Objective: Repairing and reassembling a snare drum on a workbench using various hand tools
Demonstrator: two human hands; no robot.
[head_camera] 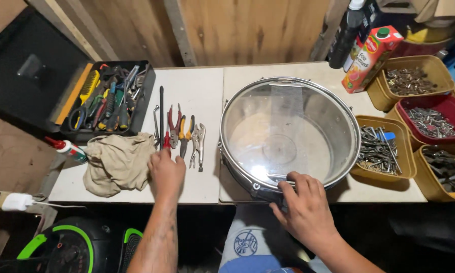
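A snare drum (pixel 288 134) with a clear head and a chrome rim lies flat on the white table (pixel 197 91). My right hand (pixel 303 207) rests on its near rim, fingers curled over the edge. My left hand (pixel 165 171) lies on the table, fingertips at the red handle of a screwdriver (pixel 162 119). Beside it lie red-handled pliers (pixel 175 126), orange-handled pliers (pixel 186 134) and silver locking pliers (pixel 199 144). A crumpled beige rag (pixel 117 163) touches the left hand's side.
A black tray (pixel 108 98) of screwdrivers and tools sits at the back left. Yellow and red bins (pixel 381 149) of metal parts line the right side. A red juice carton (pixel 371 55) and dark bottle (pixel 346 33) stand at the back. A small red-capped tube (pixel 68 149) lies left.
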